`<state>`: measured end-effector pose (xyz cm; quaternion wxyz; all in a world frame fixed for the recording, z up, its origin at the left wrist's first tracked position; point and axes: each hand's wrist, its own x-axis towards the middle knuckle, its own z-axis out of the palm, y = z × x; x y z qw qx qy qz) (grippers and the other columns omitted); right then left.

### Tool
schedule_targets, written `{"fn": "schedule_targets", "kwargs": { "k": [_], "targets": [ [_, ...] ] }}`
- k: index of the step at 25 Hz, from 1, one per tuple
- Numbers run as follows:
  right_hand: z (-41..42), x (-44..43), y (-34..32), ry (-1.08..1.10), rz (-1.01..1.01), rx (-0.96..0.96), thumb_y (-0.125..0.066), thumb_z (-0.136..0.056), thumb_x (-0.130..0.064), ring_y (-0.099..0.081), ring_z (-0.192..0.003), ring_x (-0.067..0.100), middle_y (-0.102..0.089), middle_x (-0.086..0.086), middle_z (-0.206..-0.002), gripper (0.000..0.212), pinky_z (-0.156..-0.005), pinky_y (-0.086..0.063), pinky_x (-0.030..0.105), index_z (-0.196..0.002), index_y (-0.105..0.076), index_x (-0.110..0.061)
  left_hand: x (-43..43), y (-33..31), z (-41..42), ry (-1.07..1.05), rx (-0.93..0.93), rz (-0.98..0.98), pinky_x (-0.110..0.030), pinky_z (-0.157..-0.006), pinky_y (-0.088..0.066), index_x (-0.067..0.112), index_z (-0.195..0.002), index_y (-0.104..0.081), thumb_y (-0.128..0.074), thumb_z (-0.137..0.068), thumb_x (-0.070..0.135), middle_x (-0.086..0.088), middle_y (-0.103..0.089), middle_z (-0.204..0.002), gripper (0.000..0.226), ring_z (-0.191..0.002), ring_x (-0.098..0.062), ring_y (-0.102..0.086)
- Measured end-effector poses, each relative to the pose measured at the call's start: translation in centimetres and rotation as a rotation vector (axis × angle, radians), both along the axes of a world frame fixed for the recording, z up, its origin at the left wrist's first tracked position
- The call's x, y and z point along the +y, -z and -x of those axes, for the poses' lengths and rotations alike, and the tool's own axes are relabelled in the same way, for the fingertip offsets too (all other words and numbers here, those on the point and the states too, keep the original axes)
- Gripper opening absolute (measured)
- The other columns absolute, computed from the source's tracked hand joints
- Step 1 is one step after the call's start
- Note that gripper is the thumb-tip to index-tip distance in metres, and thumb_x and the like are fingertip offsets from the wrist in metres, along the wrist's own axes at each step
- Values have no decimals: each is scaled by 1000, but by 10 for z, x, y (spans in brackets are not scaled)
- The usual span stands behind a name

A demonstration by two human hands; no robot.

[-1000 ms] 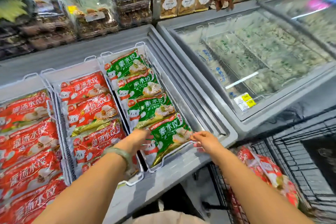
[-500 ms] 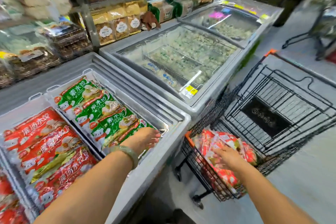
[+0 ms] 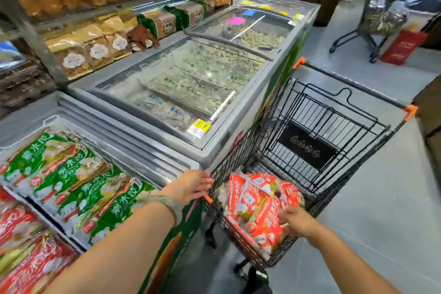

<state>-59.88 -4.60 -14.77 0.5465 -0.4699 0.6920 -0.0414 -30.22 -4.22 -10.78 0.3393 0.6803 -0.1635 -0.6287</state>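
The right hand [image 3: 296,223] lies on the pile of red bags [image 3: 257,205] at its near right side. Its fingers bend down onto the top bag, but the back of the hand hides whether they pinch it, so I cannot tell if it grips. The left hand [image 3: 191,186] is open with straight fingers, palm down over the near right corner of the open freezer [image 3: 143,150]. Its fingertips are just beside the left rim of the shopping cart [image 3: 353,84], and contact cannot be made out. A pale bracelet [image 3: 167,203] sits on that wrist.

The red bags are heaped in the near end of the cart, against its near left corner. The far end of the basket holds nothing but a folded black flap. The cart stands touching or just beside the freezers' front.

Below the left forearm, green bags [image 3: 78,188] lie in a row in the open freezer, with more red packs [image 3: 28,258] along its left side. Beyond it stands a glass-lidded freezer [image 3: 191,88] with a yellow price tag [image 3: 201,125]. Bagged bread [image 3: 95,50] lines the shelf behind it.
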Motion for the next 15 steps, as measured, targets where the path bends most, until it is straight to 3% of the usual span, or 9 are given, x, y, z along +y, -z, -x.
{"fn": "schedule_targets", "kwargs": {
  "k": [3, 7, 9, 11, 12, 15],
  "targets": [
    [51, -46, 7, -14, -21, 26, -48, -97, -21, -53, -64, 16, -61, 9, -89, 16, -47, -38, 20, -91, -59, -10, -37, 13, 59, 6, 4, -20, -21, -69, -46, 12, -106, -56, -39, -99, 22, 0, -62, -92, 21, -77, -11, -56],
    [111, -108, 17, 25, -36, 35, -48, -94, -12, -53, -49, 11, -61, 7, -77, 11, -42, -33, 18, -91, -58, -9, -74, 33, 125, 5, 13, -87, -15, -44, -41, 13, -76, -51, -37, -99, 6, -2, -52, -72, 27, -51, -7, -52],
    [125, -127, 22, 36, -38, 39, -48, -94, -12, -44, -50, 12, -56, 4, -70, 14, -44, -28, 19, -82, -55, -13, -75, 44, 137, 60, 14, -67, -13, -37, -39, 4, -72, -54, -49, -91, -5, -11, -51, -68, 21, -39, -11, -54],
    [132, -142, 33, -10, -67, 34, -46, -94, -10, -39, -48, 12, -50, 4, -66, 18, -43, -24, 18, -77, -52, -14, -74, 58, 140, -11, 47, -81, -7, -31, -35, -1, -60, -58, -67, -67, -10, -14, -54, -54, 15, -28, -14, -52],
    [132, -149, 40, -47, -91, 37, -46, -94, -9, -39, -48, 12, -48, 5, -65, 19, -41, -24, 16, -76, -51, -14, -75, 62, 139, -54, 86, -130, -7, -31, -34, 0, -60, -57, -63, -67, -9, -12, -55, -49, 13, -26, -14, -52],
    [122, -163, 61, -165, -124, 32, -46, -94, -11, -45, -55, 15, -53, 8, -72, 19, -44, -31, 21, -76, -53, -14, -77, 72, 132, -178, 124, -238, -8, -34, -34, 4, -70, -47, -34, -92, 5, -7, -58, -44, 25, -29, -14, -52]
  ]
}}
